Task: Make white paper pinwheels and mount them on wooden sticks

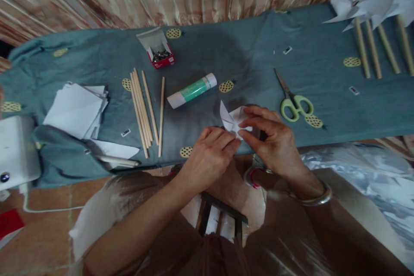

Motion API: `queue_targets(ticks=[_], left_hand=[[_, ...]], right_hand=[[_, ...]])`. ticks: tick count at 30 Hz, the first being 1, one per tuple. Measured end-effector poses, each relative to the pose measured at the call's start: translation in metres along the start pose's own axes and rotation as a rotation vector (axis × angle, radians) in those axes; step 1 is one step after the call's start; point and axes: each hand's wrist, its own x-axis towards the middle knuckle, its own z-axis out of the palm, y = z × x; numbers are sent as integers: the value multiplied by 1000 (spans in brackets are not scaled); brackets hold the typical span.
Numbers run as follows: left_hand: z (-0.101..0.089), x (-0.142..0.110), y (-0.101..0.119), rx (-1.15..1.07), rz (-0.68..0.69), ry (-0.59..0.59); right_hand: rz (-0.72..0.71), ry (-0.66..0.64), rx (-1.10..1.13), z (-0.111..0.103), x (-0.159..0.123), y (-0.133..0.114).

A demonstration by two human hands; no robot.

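A white paper pinwheel point(230, 123) with folded points is held between both hands at the table's front edge. My left hand point(211, 152) grips its near left side, fingers curled and closed on the paper. From the right, my right hand point(271, 131) pinches a fold near its centre between thumb and fingers. A glue stick point(193, 90) with a green label lies just beyond the left hand. Green-handled scissors point(293, 102) rest to the right of the right hand, blades pointing away from me.
Several thin wooden sticks point(140, 110) lie left of the glue. A small red box point(161, 57) of metal pieces stands open behind them. Paper squares point(75, 108) are stacked at left, near a white device point(17, 151). Finished pinwheels point(377, 2) on sticks lie far right.
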Motion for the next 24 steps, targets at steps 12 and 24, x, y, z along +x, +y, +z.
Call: queue_targets(ticks=[12, 24], left_hand=[[1, 0, 1, 1, 2, 1], [2, 0, -1, -24, -4, 18]], right_hand=[[-161, -63, -197, -5, -4, -7], [-229, -8, -308, 9, -21, -8]])
